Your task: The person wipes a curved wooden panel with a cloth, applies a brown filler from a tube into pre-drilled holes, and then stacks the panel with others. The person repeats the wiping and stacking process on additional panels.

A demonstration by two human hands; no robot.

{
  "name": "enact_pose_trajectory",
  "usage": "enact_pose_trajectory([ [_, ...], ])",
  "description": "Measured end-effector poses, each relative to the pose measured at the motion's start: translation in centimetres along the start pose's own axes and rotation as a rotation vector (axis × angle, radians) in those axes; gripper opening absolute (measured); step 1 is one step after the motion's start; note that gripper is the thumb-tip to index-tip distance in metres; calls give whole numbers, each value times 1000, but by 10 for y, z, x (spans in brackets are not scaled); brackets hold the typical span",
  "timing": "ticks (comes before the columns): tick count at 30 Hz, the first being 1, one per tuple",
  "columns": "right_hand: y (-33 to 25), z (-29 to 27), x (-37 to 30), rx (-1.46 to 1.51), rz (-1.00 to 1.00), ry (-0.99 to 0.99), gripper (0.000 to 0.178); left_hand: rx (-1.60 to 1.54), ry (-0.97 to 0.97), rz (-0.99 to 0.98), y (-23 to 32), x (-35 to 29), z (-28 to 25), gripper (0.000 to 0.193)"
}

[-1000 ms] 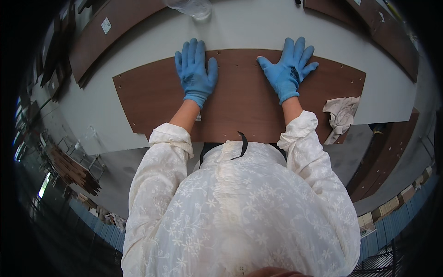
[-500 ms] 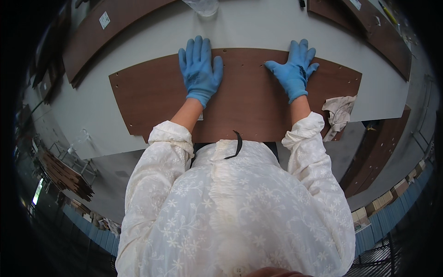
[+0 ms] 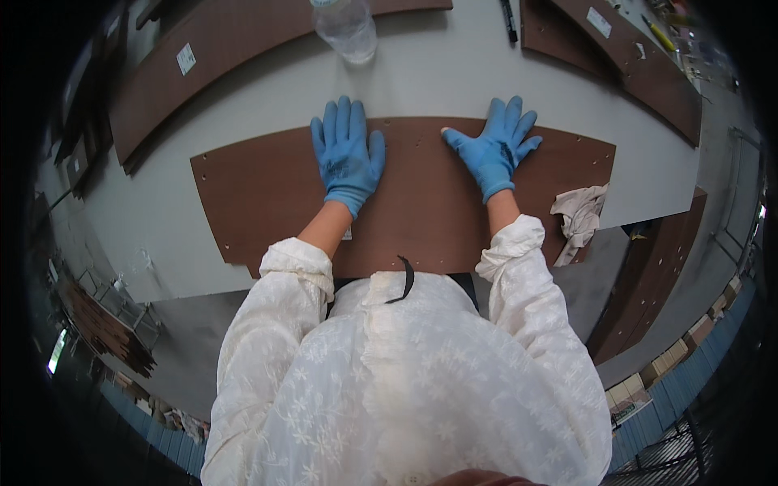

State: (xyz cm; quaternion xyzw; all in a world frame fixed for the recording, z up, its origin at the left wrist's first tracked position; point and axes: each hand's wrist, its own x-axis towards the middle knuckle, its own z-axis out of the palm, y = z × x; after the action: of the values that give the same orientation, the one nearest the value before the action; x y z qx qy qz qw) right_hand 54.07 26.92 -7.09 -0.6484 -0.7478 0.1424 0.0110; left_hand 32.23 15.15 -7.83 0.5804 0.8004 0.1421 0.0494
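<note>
A brown wood-look board (image 3: 421,202) with small drilled holes lies flat on the pale table in front of me. My left hand (image 3: 347,158), in a blue glove, rests palm down on its left half with the fingers reaching past the far edge. On the right half, my right hand (image 3: 493,150) lies flat in a matching glove, thumb and fingers spread. Neither hand holds anything. A crumpled greyish cloth (image 3: 579,219) sits on the board's right end. Part of a white label (image 3: 348,234) shows beside my left wrist.
Beyond the board stand a clear plastic bottle (image 3: 347,32) and a black marker (image 3: 509,20). Other brown boards lie at far left (image 3: 235,61) and far right (image 3: 628,69) on the table (image 3: 438,77). Below right, more brown boards (image 3: 648,283) are stacked beside the table.
The view has tilted, so the board and hands appear lower and more of the bottle and marker shows. Both hands stay flat on the board; the right seems shifted only slightly.
</note>
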Motion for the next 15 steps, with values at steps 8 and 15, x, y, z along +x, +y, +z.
enact_pose_trajectory([
  [8, -11, 9, -4, -120, 8, 152, 113, 13, 36, 7, 4, -2, -1, 57],
  [15, -10, 2, 2, -88, 12, 69, 107, 85, 80, 10, 11, -2, -1, 57],
])
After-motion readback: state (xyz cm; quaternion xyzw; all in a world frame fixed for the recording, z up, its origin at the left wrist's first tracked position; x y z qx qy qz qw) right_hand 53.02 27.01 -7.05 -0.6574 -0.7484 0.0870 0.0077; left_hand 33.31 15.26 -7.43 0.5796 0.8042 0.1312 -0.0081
